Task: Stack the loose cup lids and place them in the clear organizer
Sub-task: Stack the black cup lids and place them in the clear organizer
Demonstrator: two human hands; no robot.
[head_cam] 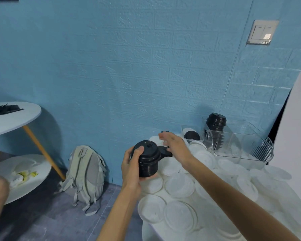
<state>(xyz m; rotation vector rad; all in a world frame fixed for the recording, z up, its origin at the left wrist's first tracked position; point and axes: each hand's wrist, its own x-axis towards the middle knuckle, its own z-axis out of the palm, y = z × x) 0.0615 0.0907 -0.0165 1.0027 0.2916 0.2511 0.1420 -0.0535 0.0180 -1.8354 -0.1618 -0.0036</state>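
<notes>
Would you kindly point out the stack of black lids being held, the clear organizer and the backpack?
stack of black lids (149, 160): head view, ribbed side of the stack.
clear organizer (233, 145): head view, bare front wall.
backpack (87, 171): head view, middle of its back panel.

- We've got the lid stack (148, 160) in our left hand (131, 168), over the tabletop (150, 230).
- Loose lids (179, 186) lie beneath; the organizer (240, 145) sits behind right.
- Backpack (86, 173) on the floor, left.
</notes>
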